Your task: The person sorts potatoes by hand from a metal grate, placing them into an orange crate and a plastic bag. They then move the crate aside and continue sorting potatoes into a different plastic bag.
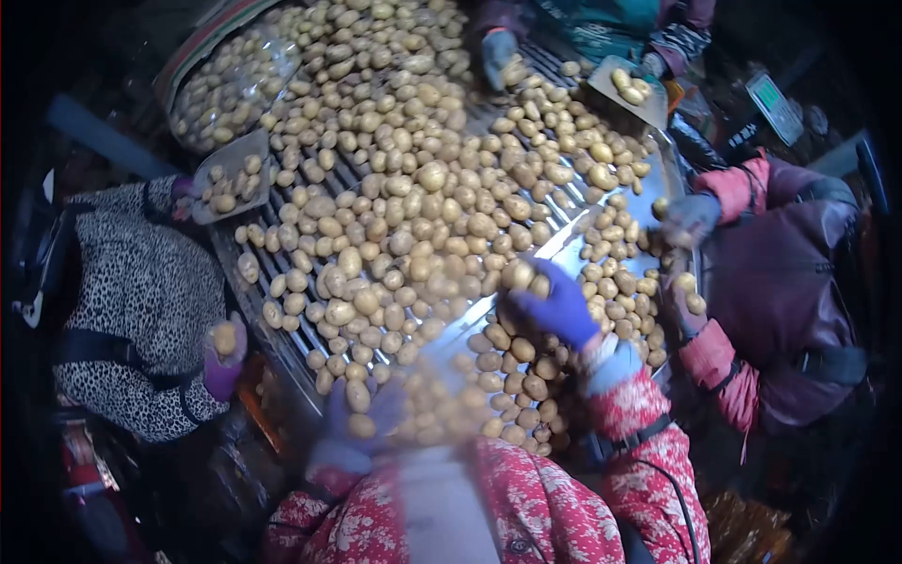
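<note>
My right hand (561,305), in a purple glove, is closed around potatoes (519,274) above the metal divider (470,324) of the sorting table. My left hand (371,418), also gloved and slightly blurred, is at the near left edge of the table. Potatoes (358,396) lie in its grip, with the fingers partly hidden. Between my hands, a blurred group of potatoes (437,404) covers the near part of the table. More potatoes (413,188) are heaped over the slatted surface beyond.
At left, a person in a spotted top (141,291) holds a scoop (235,179) of potatoes. Another person in a dark jacket (780,273) handles potatoes at right. Across the table, a person holds a second scoop (611,85). A large sack (174,80) stands back left; a scale (775,108) back right.
</note>
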Available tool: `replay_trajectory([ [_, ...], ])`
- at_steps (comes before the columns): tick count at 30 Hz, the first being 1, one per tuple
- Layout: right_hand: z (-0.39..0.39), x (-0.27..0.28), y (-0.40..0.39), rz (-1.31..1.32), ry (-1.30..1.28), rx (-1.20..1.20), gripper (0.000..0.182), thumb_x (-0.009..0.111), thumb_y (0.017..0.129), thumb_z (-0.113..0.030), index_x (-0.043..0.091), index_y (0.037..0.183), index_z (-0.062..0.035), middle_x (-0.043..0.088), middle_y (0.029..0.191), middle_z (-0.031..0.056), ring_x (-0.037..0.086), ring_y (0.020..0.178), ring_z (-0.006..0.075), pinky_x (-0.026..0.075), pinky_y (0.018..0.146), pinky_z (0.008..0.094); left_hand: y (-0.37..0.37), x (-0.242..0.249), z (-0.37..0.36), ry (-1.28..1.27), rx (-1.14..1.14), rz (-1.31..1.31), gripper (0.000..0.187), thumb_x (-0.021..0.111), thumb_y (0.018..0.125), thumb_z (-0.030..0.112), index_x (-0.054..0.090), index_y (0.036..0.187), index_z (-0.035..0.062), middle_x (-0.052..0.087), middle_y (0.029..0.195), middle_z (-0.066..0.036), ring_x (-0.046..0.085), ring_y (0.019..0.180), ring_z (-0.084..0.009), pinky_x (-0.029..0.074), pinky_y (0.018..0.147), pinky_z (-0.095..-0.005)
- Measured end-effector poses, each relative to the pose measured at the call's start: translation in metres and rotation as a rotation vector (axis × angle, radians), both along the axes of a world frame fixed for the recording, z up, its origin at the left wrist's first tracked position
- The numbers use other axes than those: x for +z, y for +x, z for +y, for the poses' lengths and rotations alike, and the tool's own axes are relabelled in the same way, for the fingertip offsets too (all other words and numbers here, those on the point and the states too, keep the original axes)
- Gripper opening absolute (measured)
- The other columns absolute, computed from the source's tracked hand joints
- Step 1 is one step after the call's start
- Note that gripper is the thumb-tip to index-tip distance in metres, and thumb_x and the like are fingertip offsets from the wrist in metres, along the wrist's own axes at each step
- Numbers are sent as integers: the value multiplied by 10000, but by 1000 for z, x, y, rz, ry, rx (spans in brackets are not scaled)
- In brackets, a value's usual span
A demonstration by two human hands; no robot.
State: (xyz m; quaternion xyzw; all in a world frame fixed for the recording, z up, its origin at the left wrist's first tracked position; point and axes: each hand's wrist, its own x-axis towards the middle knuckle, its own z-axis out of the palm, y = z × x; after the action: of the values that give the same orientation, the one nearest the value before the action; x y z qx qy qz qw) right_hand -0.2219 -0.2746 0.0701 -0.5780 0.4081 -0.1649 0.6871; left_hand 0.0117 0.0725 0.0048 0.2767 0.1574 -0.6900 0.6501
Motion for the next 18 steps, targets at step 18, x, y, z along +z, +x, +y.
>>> replay_trajectory([
  [18,-26,-29,59,-26,-554,111,565,741,863,-189,572,1378,-32,633,1310,117,637,1151,252,522,981,354,-12,2,8,13,7,-153,762,310,970,653,390,1509,121,325,1604,-173,417,1376,-313,369,1137,-456],
])
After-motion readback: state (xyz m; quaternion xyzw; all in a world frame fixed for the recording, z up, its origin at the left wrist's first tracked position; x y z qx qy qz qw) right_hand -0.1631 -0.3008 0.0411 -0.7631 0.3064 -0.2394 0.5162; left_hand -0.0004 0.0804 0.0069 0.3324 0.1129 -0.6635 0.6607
